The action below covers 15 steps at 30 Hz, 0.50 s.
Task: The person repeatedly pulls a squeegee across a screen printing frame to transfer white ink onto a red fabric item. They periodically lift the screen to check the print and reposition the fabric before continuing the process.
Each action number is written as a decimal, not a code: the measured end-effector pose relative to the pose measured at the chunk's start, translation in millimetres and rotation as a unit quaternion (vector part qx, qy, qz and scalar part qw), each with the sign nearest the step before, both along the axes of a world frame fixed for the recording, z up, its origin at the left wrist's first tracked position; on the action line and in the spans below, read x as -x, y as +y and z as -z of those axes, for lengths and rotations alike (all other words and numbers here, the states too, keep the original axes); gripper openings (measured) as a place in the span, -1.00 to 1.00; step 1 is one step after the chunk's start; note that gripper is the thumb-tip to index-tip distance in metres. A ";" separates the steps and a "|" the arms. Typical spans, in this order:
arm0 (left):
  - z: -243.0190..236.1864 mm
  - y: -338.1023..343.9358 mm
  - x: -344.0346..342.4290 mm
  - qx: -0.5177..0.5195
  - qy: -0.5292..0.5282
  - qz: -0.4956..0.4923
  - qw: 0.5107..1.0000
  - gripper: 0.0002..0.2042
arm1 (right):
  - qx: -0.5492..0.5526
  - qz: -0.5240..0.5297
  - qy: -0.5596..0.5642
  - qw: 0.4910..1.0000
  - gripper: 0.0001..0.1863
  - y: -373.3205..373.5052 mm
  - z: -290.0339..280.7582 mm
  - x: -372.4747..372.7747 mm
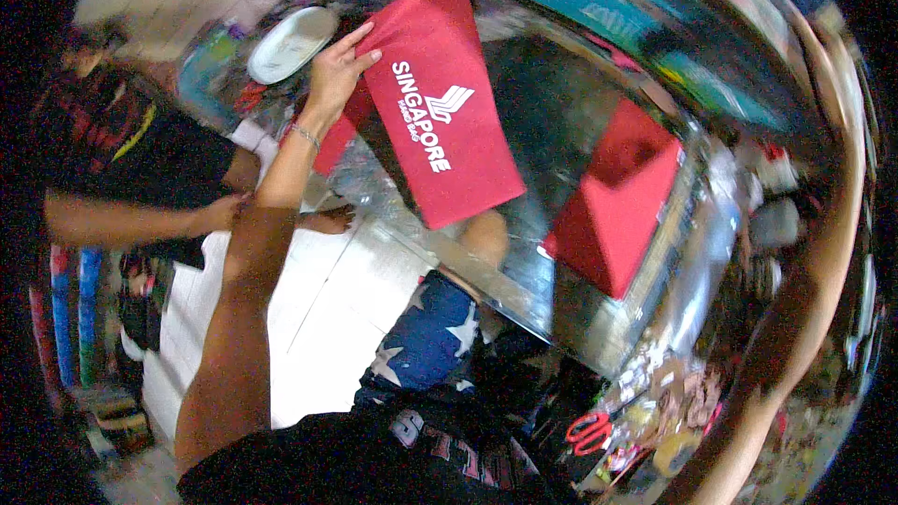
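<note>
My left hand [337, 70] grips a red fabric panel [472, 154] by its left edge, thumb and fingers closed on it. The panel bears white printed lettering and an emblem, and hangs tilted over the table's edge. Another red piece [622, 192], plain on the side that shows, lies on the dark tabletop [533, 84] to the right. Far to the right, my right arm stretches up to my right hand [832, 65], blurred at the edge of a large teal panel in a dark frame [617, 9]. Its fingers are too smeared to read.
A person [131, 145] in a dark shirt is close on the left, a forearm reaching toward my left arm. A white oval lid or plate [293, 45] lies beyond. Red-handled scissors [589, 432] sit among clutter at lower right. White floor tiles [323, 290] show below.
</note>
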<state>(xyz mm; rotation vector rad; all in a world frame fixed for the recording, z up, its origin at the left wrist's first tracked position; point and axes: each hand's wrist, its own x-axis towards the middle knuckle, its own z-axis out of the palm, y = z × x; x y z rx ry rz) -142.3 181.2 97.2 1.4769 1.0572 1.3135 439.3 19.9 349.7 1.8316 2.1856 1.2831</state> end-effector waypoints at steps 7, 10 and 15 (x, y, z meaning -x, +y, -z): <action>29.4 66.1 120.5 -0.073 0.417 -0.076 0.903 -0.28 | -0.004 0.118 0.088 0.989 -0.45 -44.1 3.6 5.8; 57.1 68.6 84.9 -0.199 0.418 -0.219 0.859 -0.26 | 0.008 0.185 0.171 0.968 -0.43 -45.5 1.0 14.8; 69.7 -35.3 -37.9 -0.273 0.313 0.019 0.909 -0.39 | -0.041 0.136 0.176 0.974 -0.34 -56.1 1.9 61.5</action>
